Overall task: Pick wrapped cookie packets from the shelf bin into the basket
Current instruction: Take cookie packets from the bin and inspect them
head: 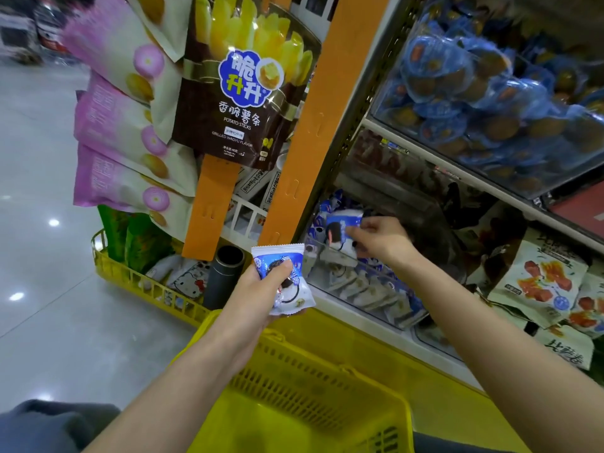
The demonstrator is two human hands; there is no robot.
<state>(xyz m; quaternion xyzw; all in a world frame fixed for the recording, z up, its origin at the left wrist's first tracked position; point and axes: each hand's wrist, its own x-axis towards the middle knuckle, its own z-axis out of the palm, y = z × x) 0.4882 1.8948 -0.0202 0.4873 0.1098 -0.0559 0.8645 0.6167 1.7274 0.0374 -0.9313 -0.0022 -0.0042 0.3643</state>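
- The shelf [451, 165] carries clear-fronted bins of snacks, tilted toward the aisle so a shopper can reach in.
- The yellow basket [294, 403] sits low, directly under both arms, so a packet only needs lowering; no cookie packet shows in the visible part of it.
- The shelf bin [359, 289] holds the blue-and-white wrapped cookie packets, stacked on edge behind its clear front.
- The hands work apart. The left hand [258, 289] waits above the basket, fingers curled round a gathered packet [281, 266], seemingly two, probably to drop them together.
- The right hand [382, 240] reaches inside the bin, pinching another packet [340, 223] by its wrapper to lift it out.
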